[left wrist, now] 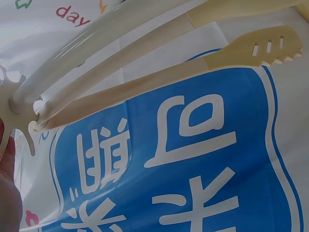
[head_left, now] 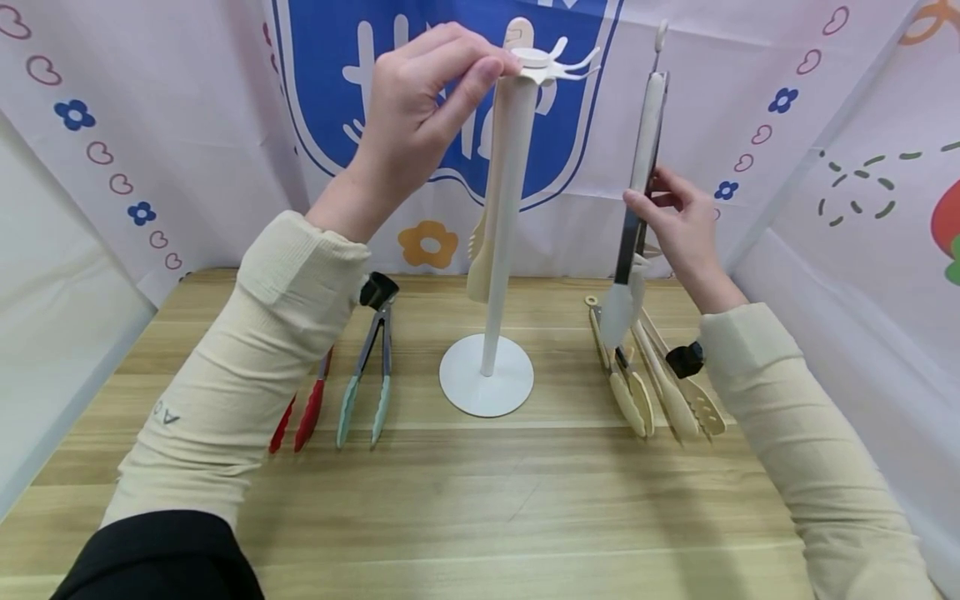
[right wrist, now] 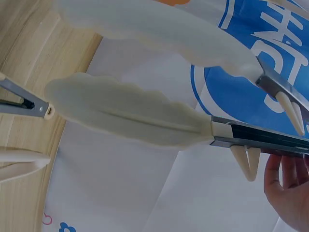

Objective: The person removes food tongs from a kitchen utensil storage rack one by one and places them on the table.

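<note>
At the top of a white utensil stand (head_left: pixel 510 183), my left hand (head_left: pixel 420 104) pinches the edge of its hooked rim. Two beige utensils hang there side by side. One has a slotted, toothed head (left wrist: pixel 258 46); the other's head (left wrist: pixel 231 9) is partly cut off in the left wrist view. To the right of the stand, my right hand (head_left: pixel 678 221) holds a pair of tongs (head_left: pixel 648 133) upright by its metal arms, tips down. The tongs have pale scalloped tips (right wrist: pixel 130 111), which stand apart in the right wrist view.
Red tongs (head_left: pixel 311 412), partly behind my left sleeve, and mint-tipped tongs (head_left: pixel 384 400) lie left on the wooden table (head_left: pixel 465 517). Beige tongs (head_left: pixel 630 400), a beige-handled utensil (head_left: pixel 675 408) and a slotted beige utensil (head_left: pixel 705 408) lie right. Printed cloth (head_left: pixel 210 108) hangs behind.
</note>
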`<state>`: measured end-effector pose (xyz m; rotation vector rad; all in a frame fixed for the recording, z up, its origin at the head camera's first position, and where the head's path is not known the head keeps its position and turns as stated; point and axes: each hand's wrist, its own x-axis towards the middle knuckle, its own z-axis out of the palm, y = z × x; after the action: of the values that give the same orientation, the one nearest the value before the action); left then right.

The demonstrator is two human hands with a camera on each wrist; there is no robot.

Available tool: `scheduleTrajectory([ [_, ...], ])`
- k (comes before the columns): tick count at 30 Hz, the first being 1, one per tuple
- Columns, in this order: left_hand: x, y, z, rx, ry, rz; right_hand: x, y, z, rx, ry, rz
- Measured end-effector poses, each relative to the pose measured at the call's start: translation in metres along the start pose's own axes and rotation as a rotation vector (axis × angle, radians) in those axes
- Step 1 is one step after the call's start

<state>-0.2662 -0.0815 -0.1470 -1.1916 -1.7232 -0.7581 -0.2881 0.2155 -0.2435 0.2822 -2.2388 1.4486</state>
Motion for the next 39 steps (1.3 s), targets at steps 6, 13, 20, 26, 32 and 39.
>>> scheduleTrajectory([
  [6, 0.0, 0.0, 0.0, 0.003, -0.001, 0.006, 0.001, 0.004, -0.011, -0.057, 0.017, 0.021],
  [13, 0.0, 0.0, 0.001, 0.006, 0.003, 0.004, 0.001, 0.009, -0.024, -0.097, 0.022, 0.039],
  [20, 0.0, 0.0, 0.0, -0.007, 0.003, 0.001, -0.001, 0.018, -0.039, -0.184, 0.022, 0.082],
  [26, -0.001, 0.0, 0.0, -0.008, 0.017, -0.001, -0.003, 0.025, -0.051, -0.239, 0.018, 0.14],
  [32, 0.0, 0.0, 0.0, -0.011, 0.016, 0.003, -0.005, 0.033, -0.06, -0.274, 0.0, 0.194],
  [39, 0.001, 0.0, 0.001, -0.01, 0.011, 0.004, -0.009, 0.04, -0.068, -0.288, -0.038, 0.239],
])
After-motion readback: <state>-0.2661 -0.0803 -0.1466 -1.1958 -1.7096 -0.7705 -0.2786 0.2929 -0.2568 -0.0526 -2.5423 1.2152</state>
